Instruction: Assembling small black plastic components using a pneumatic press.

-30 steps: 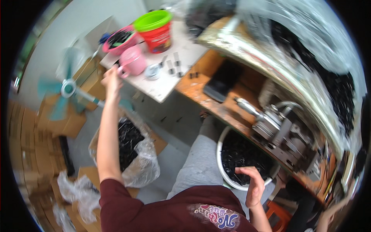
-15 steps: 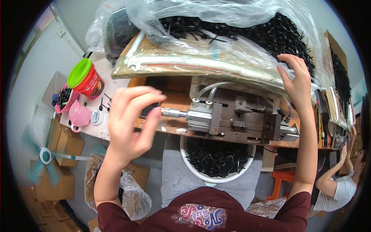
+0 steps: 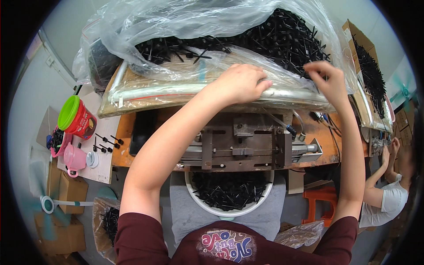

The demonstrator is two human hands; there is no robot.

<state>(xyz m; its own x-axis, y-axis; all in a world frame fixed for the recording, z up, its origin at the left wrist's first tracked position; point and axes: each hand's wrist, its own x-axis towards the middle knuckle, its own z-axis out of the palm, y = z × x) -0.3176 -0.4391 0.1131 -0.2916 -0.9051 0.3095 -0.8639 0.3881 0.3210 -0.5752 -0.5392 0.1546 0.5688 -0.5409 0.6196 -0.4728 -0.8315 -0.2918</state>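
Note:
A heap of black, thin-stemmed plastic pieces (image 3: pixel 282 42) lies on a plastic-lined tray (image 3: pixel 159 95) with a pale tube along its front edge. At the heap's right side, my right hand (image 3: pixel 331 81) has its fingertips drawn together; what they hold, if anything, is too small to make out. My left hand (image 3: pixel 243 84) hovers by the tray's front edge, fingers bent and thumb apart, with nothing visible in it. Below, my left forearm covers part of a metal clamping fixture (image 3: pixel 240 152) with cylinders. A white basket (image 3: pixel 229 213) of similar black pieces rests on my lap.
Left on the bench are a red bucket with a green rim (image 3: pixel 81 119), a pink cup (image 3: pixel 74 158) and a few loose black pieces (image 3: pixel 106 143). A fan (image 3: pixel 47 204) stands at lower left. An orange stool (image 3: pixel 320 205) and a co-worker (image 3: pixel 388 198) are at right.
My left hand has moved right and forward from beside the fixture's left end to the tray edge. My right hand's fingers have closed at the heap. The view has shifted.

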